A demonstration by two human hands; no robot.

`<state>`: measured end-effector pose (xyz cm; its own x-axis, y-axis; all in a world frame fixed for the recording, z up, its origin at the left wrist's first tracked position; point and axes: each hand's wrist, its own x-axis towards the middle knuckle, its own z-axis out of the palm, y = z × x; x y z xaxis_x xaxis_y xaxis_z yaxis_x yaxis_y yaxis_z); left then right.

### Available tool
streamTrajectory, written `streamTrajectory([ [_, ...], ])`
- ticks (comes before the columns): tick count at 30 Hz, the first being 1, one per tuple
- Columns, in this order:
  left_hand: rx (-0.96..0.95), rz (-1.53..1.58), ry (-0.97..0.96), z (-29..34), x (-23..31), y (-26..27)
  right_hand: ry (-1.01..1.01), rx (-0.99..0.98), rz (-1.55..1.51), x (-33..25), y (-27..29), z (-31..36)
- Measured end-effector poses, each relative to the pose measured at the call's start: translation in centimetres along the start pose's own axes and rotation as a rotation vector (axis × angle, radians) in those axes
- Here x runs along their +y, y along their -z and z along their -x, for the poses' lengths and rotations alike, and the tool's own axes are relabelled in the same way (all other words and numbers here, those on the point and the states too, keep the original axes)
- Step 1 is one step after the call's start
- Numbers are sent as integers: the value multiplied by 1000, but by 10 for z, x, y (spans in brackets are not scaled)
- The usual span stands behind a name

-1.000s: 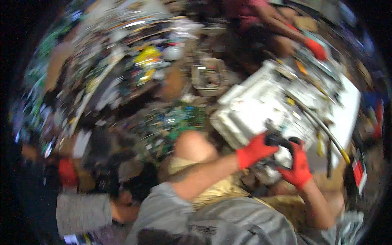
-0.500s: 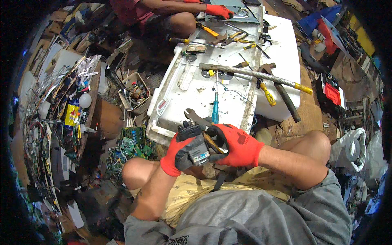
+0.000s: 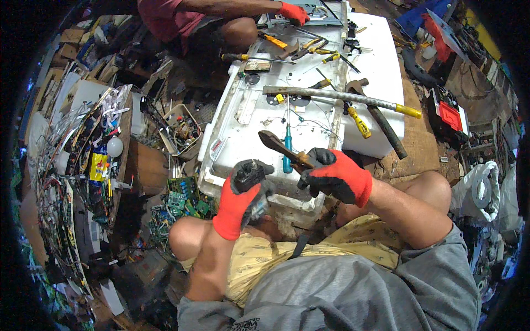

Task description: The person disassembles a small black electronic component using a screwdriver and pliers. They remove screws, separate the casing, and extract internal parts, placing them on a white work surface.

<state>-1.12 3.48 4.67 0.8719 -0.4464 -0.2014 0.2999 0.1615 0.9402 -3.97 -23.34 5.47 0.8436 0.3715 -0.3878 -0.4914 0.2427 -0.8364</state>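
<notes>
In my red and black gloved left hand (image 3: 238,201) is a small dark boxy electronic device (image 3: 251,175), with knob-like parts at its upper end. Its lower part is partly hidden by the fingers and blurred. My right hand (image 3: 341,175), gloved the same way, grips rusty pliers (image 3: 281,148) whose jaws point up and to the left, apart from the device. Beyond my hands lies a white plastic panel (image 3: 226,160) used as a work surface. A screwdriver with a teal handle (image 3: 287,151) rests on it, just behind the pliers.
A long metal bar (image 3: 331,95), a hammer (image 3: 381,118) and several hand tools lie across the panel. At the far side, a co-worker's gloved hand (image 3: 294,12) touches a flat metal piece. Left are green circuit boards (image 3: 182,198), a parts basket (image 3: 190,146) and heaped scrap.
My right hand has drawn the pliers away from the device, to the right and slightly up. My left hand has turned the device so its upper end faces me more.
</notes>
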Motion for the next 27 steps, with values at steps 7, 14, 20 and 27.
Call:
streamTrajectory([
  [7, 355, -638, -299, -2, -11, 6, 190, -218, 386, -3, -2, 17],
  [14, 378, -723, -314, 2, 2, -10, 519, -124, 985, 8, -5, 20],
  [20, 417, -691, -361, -3, -9, 2, 532, -144, 1064, 14, -2, 20],
  [27, 521, -1279, -437, 5, 9, -9, 481, -192, 1031, 13, 0, 21],
])
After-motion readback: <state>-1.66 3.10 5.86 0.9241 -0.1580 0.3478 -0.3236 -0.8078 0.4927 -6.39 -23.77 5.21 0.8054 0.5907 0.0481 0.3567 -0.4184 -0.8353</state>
